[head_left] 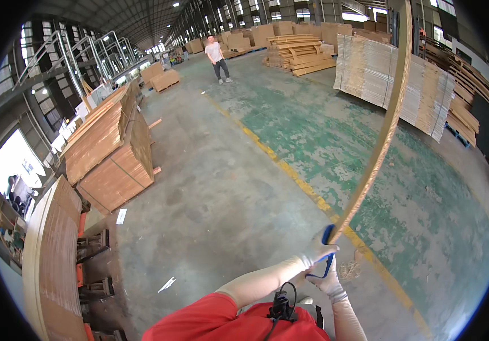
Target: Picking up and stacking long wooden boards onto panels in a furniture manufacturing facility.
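Note:
A long, narrow wooden board point(378, 148) rises from my hands toward the upper right and runs out of view at the top. Its curve may come partly from the lens. My left hand point(317, 251) is closed around the board's lower end. Just below it, my right hand point(328, 277) also grips that end. Both hands look covered in pale gloves, with blue at the fingers and palms. The fingers partly hide the board's bottom end. A small tangle of pale strips point(349, 269) lies on the floor beside my right hand.
Stacked brown boards point(116, 176) stand at the left, with another panel stack point(57, 250) nearer on orange-and-black supports. A yellow line point(273, 153) crosses the floor. Pale sheets point(395, 79) and timber piles point(295, 51) stand to the right. A person point(217, 59) is farther off. White scraps point(167, 284) lie about.

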`<state>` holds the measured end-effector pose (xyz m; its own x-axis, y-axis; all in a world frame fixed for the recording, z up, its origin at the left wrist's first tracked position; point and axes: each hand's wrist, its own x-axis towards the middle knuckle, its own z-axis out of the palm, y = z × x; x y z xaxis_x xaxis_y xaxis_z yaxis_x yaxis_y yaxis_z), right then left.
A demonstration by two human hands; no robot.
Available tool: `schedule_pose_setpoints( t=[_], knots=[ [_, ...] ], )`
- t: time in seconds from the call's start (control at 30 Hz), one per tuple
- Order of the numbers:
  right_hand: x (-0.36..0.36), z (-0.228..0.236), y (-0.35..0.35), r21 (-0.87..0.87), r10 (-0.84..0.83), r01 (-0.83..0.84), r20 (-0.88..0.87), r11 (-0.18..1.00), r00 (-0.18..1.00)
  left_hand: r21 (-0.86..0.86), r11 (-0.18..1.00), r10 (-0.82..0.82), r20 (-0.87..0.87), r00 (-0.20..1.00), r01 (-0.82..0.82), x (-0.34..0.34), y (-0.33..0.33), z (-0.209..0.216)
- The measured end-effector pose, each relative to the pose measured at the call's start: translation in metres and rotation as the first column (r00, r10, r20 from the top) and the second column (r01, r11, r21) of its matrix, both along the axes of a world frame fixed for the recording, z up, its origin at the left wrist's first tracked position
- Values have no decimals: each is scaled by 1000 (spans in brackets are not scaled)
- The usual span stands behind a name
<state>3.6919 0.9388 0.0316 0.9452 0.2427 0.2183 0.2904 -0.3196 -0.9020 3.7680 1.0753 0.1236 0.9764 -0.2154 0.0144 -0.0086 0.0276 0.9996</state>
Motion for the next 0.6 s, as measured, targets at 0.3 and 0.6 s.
schedule_pose_setpoints(
  t=[0.3, 0.6],
  knots=[
    [74, -7, -67, -98, -368, 358, -121, 928, 922, -387, 845, -409, -25, 912, 369, 103, -28, -24],
    [4, 21, -64, -763, -745, 377, -199, 525, 637, -409, 909, -192, -590, 785, -85, 215, 130, -213]
  ],
)
